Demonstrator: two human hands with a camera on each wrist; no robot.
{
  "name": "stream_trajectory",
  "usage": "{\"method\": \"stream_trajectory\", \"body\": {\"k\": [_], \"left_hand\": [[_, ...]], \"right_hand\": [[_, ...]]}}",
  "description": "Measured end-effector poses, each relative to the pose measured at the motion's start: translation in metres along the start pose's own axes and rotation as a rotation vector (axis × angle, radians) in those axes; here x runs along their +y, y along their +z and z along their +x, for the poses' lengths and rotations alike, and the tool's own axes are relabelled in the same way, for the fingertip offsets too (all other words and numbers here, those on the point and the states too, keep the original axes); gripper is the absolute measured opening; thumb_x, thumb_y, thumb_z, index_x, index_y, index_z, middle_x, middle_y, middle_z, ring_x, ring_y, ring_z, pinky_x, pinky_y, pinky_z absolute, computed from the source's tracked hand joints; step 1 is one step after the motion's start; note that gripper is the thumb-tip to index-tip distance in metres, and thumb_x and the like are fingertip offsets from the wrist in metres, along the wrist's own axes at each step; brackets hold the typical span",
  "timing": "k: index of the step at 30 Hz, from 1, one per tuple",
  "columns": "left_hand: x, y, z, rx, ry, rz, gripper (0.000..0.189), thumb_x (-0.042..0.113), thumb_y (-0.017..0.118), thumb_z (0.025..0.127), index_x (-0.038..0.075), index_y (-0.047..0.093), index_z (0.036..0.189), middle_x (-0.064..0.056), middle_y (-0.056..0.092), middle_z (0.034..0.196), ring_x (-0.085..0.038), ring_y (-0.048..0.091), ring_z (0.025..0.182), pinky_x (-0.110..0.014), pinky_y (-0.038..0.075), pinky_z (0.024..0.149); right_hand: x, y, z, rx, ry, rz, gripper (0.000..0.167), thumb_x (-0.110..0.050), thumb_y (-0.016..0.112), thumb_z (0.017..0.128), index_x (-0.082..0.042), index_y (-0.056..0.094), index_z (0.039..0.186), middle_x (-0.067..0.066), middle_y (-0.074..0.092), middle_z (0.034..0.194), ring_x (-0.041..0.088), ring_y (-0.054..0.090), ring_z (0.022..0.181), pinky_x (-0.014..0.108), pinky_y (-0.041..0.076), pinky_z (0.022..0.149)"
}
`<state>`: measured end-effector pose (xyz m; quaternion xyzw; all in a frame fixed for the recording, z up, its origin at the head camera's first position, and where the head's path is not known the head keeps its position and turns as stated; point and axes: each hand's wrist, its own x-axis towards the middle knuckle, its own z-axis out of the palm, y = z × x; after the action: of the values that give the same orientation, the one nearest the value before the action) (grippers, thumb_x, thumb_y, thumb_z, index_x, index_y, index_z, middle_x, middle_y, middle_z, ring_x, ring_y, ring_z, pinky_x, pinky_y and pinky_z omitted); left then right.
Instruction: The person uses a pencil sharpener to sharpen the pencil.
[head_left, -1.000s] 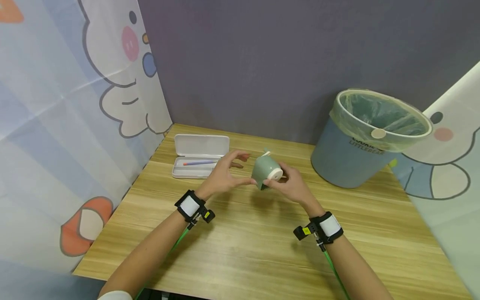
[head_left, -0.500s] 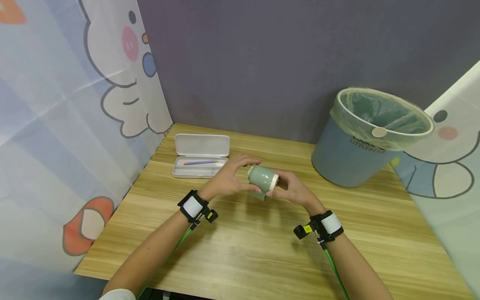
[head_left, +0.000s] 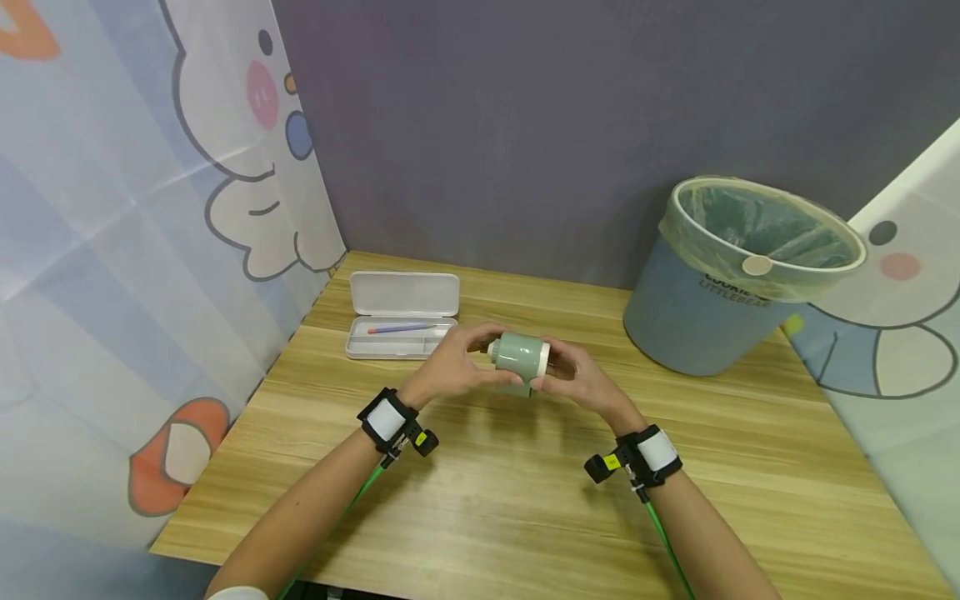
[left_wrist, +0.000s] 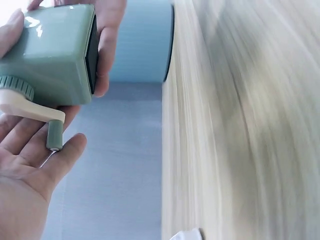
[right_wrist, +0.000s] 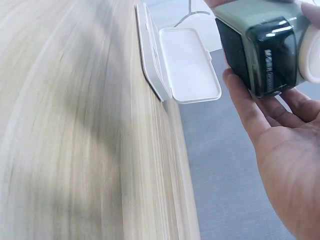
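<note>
A green pencil sharpener (head_left: 517,353) is held above the table, lying on its side between both hands. My right hand (head_left: 583,382) grips its cream-ringed end; in the right wrist view its dark see-through drawer (right_wrist: 272,57) and cream ring (right_wrist: 311,54) show. From the other side my left hand (head_left: 456,367) holds it, thumb along the near side and fingers beyond. In the left wrist view the cream crank arm (left_wrist: 32,107) with its green knob (left_wrist: 55,135) lies among the left fingers (left_wrist: 67,157).
An open white pencil case (head_left: 405,293) with a purple pencil (head_left: 401,329) in it lies behind the left hand. To the back right stands a blue bin (head_left: 693,312) with a plastic liner. A grey wall (head_left: 487,150) backs the wooden table (head_left: 480,492).
The sharpener has been turned so its crank end faces left and its cream ring faces right. My left hand has closed in on it from beside it. The right hand keeps its hold.
</note>
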<state>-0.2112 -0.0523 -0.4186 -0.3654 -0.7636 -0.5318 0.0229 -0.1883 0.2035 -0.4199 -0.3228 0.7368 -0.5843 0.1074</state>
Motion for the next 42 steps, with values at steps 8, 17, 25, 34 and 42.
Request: {"method": "stream_trajectory", "body": {"k": [8,17,25,34,42], "left_hand": [[-0.001,-0.001,0.0,0.058,-0.053,-0.088,0.058,0.033,0.091,0.076,0.016,0.067,0.127,0.001,0.073,0.111,-0.015,0.073,0.097,-0.04,0.06,0.081],[-0.003,-0.002,0.002,0.056,-0.065,-0.098,0.057,0.032,0.09,0.079,0.016,0.066,0.129,-0.001,0.072,0.112,-0.017,0.072,0.094,-0.035,0.059,0.08],[-0.002,-0.002,0.004,0.077,-0.063,-0.077,0.055,0.027,0.089,0.08,0.014,0.067,0.129,-0.004,0.072,0.114,-0.019,0.071,0.099,-0.038,0.059,0.084],[-0.005,-0.002,0.005,0.075,-0.045,-0.048,0.055,0.028,0.089,0.08,0.016,0.067,0.128,-0.001,0.072,0.115,-0.017,0.071,0.1,-0.035,0.059,0.083],[-0.01,0.0,-0.001,0.056,-0.091,-0.042,0.058,0.034,0.09,0.077,0.015,0.068,0.127,0.001,0.073,0.113,-0.016,0.072,0.098,-0.034,0.059,0.079]], "right_hand": [[0.001,0.003,0.0,0.102,0.0,-0.161,0.07,-0.013,0.079,0.09,-0.009,0.044,0.151,0.012,0.057,0.136,0.026,0.055,0.126,0.043,0.046,0.108],[0.009,0.003,0.001,0.177,0.043,-0.205,0.066,-0.013,0.083,0.085,-0.014,0.055,0.144,0.006,0.062,0.137,0.027,0.06,0.122,0.048,0.048,0.105],[0.011,0.006,0.005,0.208,0.05,-0.247,0.072,-0.007,0.085,0.082,-0.011,0.053,0.146,0.01,0.064,0.133,0.029,0.061,0.12,0.05,0.05,0.103],[0.013,0.006,0.003,0.239,0.081,-0.26,0.067,-0.013,0.086,0.082,-0.012,0.058,0.143,0.01,0.067,0.13,0.028,0.066,0.113,0.055,0.049,0.103],[0.02,0.011,-0.002,0.229,0.058,-0.262,0.06,-0.023,0.088,0.081,-0.015,0.065,0.135,0.004,0.071,0.125,0.021,0.069,0.106,0.049,0.054,0.098]]}}
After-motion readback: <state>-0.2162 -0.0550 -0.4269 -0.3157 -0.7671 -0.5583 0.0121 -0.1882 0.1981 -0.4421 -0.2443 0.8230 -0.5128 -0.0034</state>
